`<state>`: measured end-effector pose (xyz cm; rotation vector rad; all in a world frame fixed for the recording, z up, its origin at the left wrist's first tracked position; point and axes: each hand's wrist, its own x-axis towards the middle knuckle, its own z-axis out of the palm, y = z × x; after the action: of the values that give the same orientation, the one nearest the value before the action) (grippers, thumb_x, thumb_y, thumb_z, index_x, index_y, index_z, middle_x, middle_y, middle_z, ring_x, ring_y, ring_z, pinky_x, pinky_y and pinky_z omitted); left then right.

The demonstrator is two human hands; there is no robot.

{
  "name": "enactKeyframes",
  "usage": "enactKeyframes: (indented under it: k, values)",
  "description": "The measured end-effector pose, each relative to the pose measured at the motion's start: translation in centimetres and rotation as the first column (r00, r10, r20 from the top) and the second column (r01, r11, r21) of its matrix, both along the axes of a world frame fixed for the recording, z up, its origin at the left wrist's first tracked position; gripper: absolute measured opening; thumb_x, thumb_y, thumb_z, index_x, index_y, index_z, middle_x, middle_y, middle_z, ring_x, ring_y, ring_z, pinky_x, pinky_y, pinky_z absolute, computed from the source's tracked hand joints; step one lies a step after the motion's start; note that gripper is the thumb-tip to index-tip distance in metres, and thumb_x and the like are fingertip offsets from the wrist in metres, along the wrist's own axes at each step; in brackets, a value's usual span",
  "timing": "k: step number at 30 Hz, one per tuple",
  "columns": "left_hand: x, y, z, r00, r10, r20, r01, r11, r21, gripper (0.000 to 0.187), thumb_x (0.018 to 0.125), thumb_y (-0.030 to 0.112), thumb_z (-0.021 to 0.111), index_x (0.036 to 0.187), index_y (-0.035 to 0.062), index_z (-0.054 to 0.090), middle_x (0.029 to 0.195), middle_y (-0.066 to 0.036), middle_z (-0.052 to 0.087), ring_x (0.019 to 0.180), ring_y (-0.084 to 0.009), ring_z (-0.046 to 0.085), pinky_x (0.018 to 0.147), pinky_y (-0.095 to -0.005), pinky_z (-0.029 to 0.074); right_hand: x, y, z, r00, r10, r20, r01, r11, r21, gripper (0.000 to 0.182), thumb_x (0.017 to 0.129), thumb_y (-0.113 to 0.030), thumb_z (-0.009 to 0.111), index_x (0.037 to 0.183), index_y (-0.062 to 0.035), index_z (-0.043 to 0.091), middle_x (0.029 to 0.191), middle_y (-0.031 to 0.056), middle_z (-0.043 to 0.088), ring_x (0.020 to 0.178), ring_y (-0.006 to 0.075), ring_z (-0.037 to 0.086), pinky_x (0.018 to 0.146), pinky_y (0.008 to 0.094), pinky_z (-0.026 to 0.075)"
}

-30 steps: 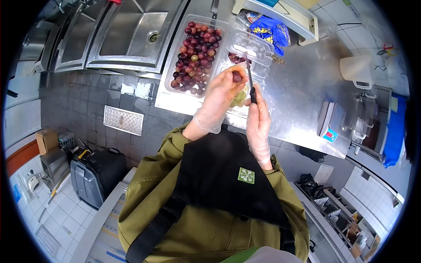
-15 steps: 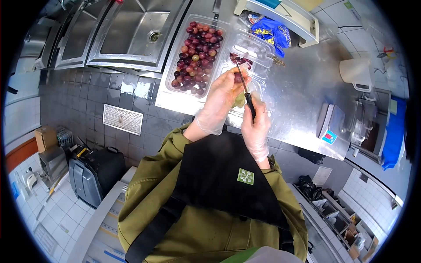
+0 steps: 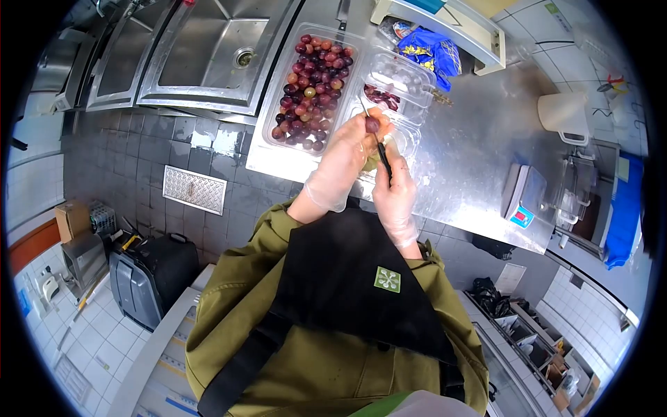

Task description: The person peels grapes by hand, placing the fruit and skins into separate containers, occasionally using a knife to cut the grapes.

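In my gloved left hand [image 3: 345, 154] a dark red grape [image 3: 372, 125] is pinched between the fingertips. My gloved right hand [image 3: 394, 191] is closed round the black handle of a small knife [image 3: 382, 154], whose blade lies against the grape. Left of the hands, a clear tub [image 3: 278, 139] is filled with red and purple grapes [image 3: 316, 87]. Just beyond the hands, dark red cut pieces [image 3: 382, 97] lie in a clear plastic container [image 3: 410, 90]. Something yellow-green [image 3: 372, 164] shows beneath my hands, partly covered by them.
A steel sink [image 3: 208, 52] stands at the left. On the steel worktop [image 3: 472, 139] are a blue bag [image 3: 434, 55] at the back, stems [image 3: 441, 97], a digital scale [image 3: 522, 198] and a white jug [image 3: 563, 115] at the right. A larger knife [image 3: 343, 14] lies behind the tub.
Both hands have shifted slightly left, with the grape and knife between them. The knife has moved left and down, and more of the cut pieces show.
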<state>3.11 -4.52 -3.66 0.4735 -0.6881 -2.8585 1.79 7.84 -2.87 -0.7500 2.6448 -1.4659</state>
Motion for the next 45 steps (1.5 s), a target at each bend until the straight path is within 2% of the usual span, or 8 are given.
enactKeyframes:
  k: [15, 21, 24, 25, 27, 31, 37, 45]
  values:
    - [-0.7, -1.4, -2.1, 0.996, -0.056, -0.063, 0.082, 0.838, 0.539, 0.034, 0.090, 0.013, 0.050, 0.124, 0.0080, 0.052, 0.117, -0.008, 0.055, 0.102, -0.0181, 0.055, 0.093, -0.0333, 0.042, -0.5, 0.6, -1.9, 0.989, 0.015, 0.144, 0.001, 0.994, -0.111, 0.036, 0.083, 0.004, 0.057, 0.119, -0.0019, 0.056, 0.109, 0.0230, 0.062, 0.103, 0.0374, 0.061, 0.086, 0.0358, 0.050]
    - [-3.1, -2.6, -5.5, 0.996, -0.064, 0.068, 0.002, 0.739, 0.673, 0.021, 0.095, 0.021, 0.048, 0.108, 0.0070, 0.058, 0.098, -0.005, 0.059, 0.081, -0.0132, 0.056, 0.071, -0.0272, 0.047, -0.3, 1.6, -0.8, 0.997, 0.072, -0.012, -0.069, 0.989, 0.128, 0.036, 0.083, 0.001, 0.059, 0.118, -0.0074, 0.057, 0.100, 0.0179, 0.063, 0.089, 0.0342, 0.064, 0.075, 0.0368, 0.053]
    - [-7.8, -3.2, -5.9, 0.973, 0.110, 0.204, -0.129, 0.988, 0.082, 0.017, 0.095, 0.016, 0.053, 0.104, 0.0041, 0.060, 0.088, -0.003, 0.060, 0.076, -0.0107, 0.055, 0.069, -0.0230, 0.046, -0.2, 2.4, -0.1, 1.000, 0.011, 0.021, -0.012, 0.999, 0.035, 0.030, 0.082, 0.005, 0.058, 0.111, -0.0025, 0.057, 0.101, 0.0185, 0.064, 0.091, 0.0324, 0.065, 0.077, 0.0338, 0.051]
    - [-9.8, -3.1, -6.1, 0.967, 0.199, 0.159, -0.145, 0.944, -0.295, 0.017, 0.094, 0.016, 0.054, 0.104, 0.0043, 0.061, 0.089, -0.004, 0.061, 0.077, -0.0120, 0.055, 0.072, -0.0252, 0.047, -0.2, 2.7, 0.1, 0.999, -0.010, 0.044, 0.009, 1.000, 0.019, 0.027, 0.082, 0.006, 0.058, 0.108, -0.0005, 0.057, 0.104, 0.0191, 0.064, 0.095, 0.0321, 0.065, 0.080, 0.0326, 0.051]
    - [-14.1, -3.1, -8.8, 0.866, 0.443, -0.231, -0.299, 0.089, -0.950, 0.016, 0.092, 0.012, 0.054, 0.105, 0.0074, 0.063, 0.094, -0.007, 0.062, 0.082, -0.0192, 0.058, 0.077, -0.0306, 0.048, -0.3, 3.4, -0.2, 0.999, -0.023, 0.034, 0.023, 1.000, 0.014, 0.027, 0.082, 0.006, 0.058, 0.109, 0.0003, 0.056, 0.109, 0.0200, 0.063, 0.099, 0.0320, 0.064, 0.084, 0.0323, 0.050]
    - [-16.5, -3.4, -10.5, 0.974, 0.224, -0.041, 0.075, -0.482, -0.873, 0.025, 0.086, 0.012, 0.052, 0.110, 0.0117, 0.062, 0.111, -0.010, 0.059, 0.107, -0.0291, 0.053, 0.090, -0.0400, 0.042, -0.3, 4.6, -0.8, 0.997, -0.077, 0.012, 0.077, 0.997, 0.030, 0.028, 0.083, 0.006, 0.058, 0.111, -0.0003, 0.056, 0.109, 0.0180, 0.063, 0.099, 0.0263, 0.064, 0.085, 0.0309, 0.049]
    - [-12.1, -4.6, -8.3, 0.931, 0.278, -0.236, -0.090, -0.453, -0.887, 0.032, 0.081, 0.014, 0.058, 0.113, 0.0117, 0.059, 0.110, -0.014, 0.058, 0.105, -0.0318, 0.053, 0.092, -0.0418, 0.043, -0.4, 5.8, -2.4, 0.992, -0.128, -0.001, 0.128, 0.991, 0.028, 0.028, 0.084, 0.005, 0.058, 0.112, 0.0000, 0.057, 0.103, 0.0130, 0.065, 0.094, 0.0190, 0.063, 0.084, 0.0287, 0.048]
    - [-4.6, -10.8, -12.2, 0.851, 0.467, 0.240, 0.525, -0.752, -0.399, 0.021, 0.078, 0.011, 0.059, 0.100, 0.0120, 0.059, 0.086, -0.006, 0.060, 0.083, -0.0238, 0.062, 0.072, -0.0370, 0.050, -1.0, 5.5, -2.0, 0.987, -0.111, 0.117, 0.111, 0.994, 0.008, 0.031, 0.084, 0.004, 0.057, 0.115, 0.0010, 0.056, 0.115, 0.0194, 0.061, 0.107, 0.0311, 0.061, 0.092, 0.0340, 0.048]
